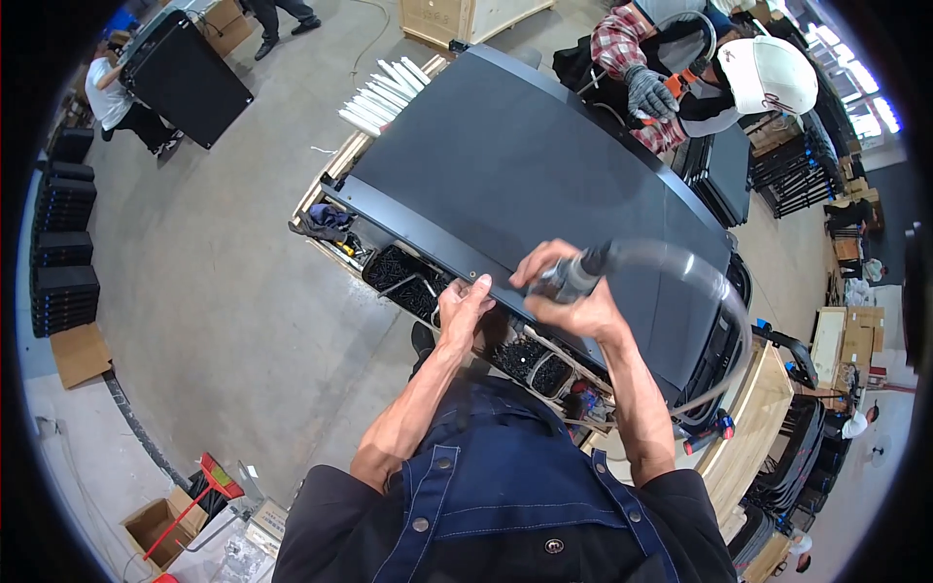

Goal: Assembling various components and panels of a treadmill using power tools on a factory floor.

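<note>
While the left hand [464, 303] presses flat, fingers spread and holding nothing, on the near edge of the big dark panel [525, 165], the right hand [573, 291] is wrapped tight round a power screwdriver [575, 277] tipped down at that same edge, its clear hose [700, 282] looping away right. The left fingertips lie just beside the tool's tip; a slip could nick them or scratch the panel. Below the edge, trays of black screws [403, 277] sit in the worktop [768, 408]. Beyond, a gloved co-worker [649, 92] works the far side. Plain brown cardboard boxes [80, 354] lie on the floor at left.
</note>
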Tool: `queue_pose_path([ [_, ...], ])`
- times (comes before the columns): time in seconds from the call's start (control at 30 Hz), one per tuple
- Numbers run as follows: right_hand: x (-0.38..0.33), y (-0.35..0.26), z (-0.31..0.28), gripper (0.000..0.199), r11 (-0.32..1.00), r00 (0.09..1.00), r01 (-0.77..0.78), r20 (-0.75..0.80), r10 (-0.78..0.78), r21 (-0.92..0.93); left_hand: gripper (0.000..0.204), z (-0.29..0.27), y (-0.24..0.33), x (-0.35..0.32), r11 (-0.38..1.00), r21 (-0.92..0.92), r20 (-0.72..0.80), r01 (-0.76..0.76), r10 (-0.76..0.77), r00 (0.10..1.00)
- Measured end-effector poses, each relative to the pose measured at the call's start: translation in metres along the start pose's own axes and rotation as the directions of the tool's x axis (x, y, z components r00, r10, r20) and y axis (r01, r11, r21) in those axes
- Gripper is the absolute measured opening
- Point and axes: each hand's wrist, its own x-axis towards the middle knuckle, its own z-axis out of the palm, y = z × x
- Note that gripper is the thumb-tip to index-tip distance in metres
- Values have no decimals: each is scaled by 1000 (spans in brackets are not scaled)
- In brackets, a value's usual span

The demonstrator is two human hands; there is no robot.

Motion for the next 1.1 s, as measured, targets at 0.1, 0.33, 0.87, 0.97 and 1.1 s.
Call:
queue_pose_path([
  [0.1,-1,7,13,34,1000,995,18,97,-17,-9,47,2,4,3,1000,-12,13,25,-25,1000],
  [0.33,-14,32,-4,47,965,970,185,-189,-150,183,44,-4,10,-5,1000,0,15,17,-17,1000],
  [0.87,-27,39,21,36,989,853,144,-510,-108,33,54,-6,17,1,995,71,82,66,-72,994],
  [0.97,-25,46,26,43,989,885,109,-443,-143,-101,52,-5,19,1,996,36,83,84,-86,993],
  [1.1,-25,40,42,66,998,827,-50,-562,18,-41,50,-12,18,-1,997,41,86,66,-69,994],
])
